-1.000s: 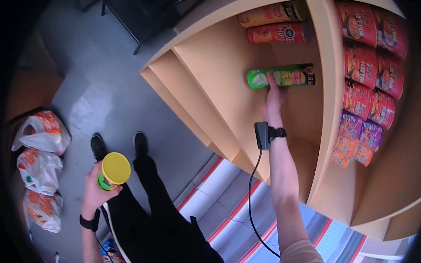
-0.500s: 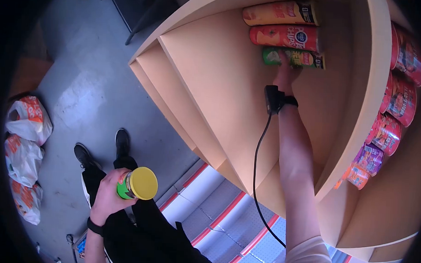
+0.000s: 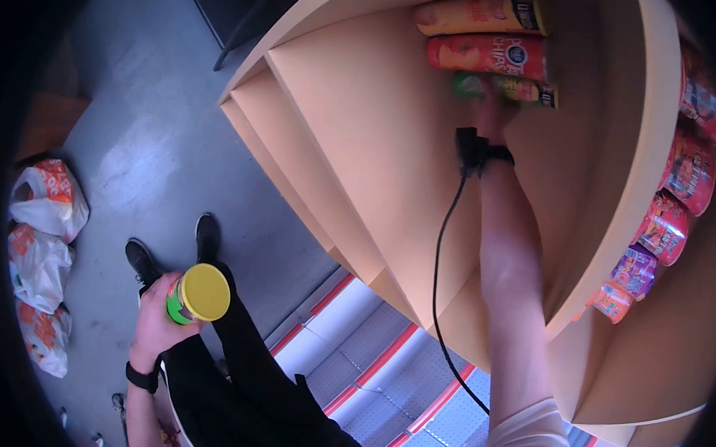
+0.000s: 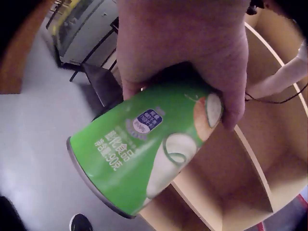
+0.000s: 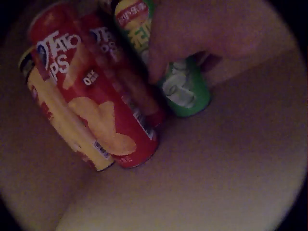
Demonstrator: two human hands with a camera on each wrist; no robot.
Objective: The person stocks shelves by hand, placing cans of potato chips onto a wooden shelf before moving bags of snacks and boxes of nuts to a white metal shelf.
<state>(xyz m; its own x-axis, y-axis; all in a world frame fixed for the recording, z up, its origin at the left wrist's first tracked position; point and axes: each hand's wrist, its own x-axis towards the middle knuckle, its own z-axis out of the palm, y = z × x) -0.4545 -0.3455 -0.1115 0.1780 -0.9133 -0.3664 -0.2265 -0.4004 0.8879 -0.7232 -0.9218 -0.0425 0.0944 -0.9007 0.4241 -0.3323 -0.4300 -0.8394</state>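
Note:
My left hand (image 3: 154, 320) grips a green chip can (image 4: 130, 154) with a yellow lid (image 3: 206, 292), held low in front of my legs. In the left wrist view its grey-rimmed bottom points down and left. Deep in the wooden shelf, my right hand (image 3: 497, 112) holds another green chip can (image 5: 185, 91), with its fingers wrapped around it. That can stands beside a red chip can (image 3: 486, 54), and a yellow-orange chip can (image 3: 479, 16) is on the far side. The right wrist view shows a second red can (image 5: 137, 89) behind the first.
Beyond the shelf's divider (image 3: 648, 155), instant noodle tubs (image 3: 689, 172) stand in a row. White plastic bags (image 3: 41, 268) lie on the floor at left. Red-edged metal shelving (image 3: 385, 358) is below, and a cable (image 3: 436, 305) hangs from my right wrist.
My right hand has moved the green can deeper into the shelf, from apart to beside the red can. The view has shifted toward the shelf; my left hand still holds its can.

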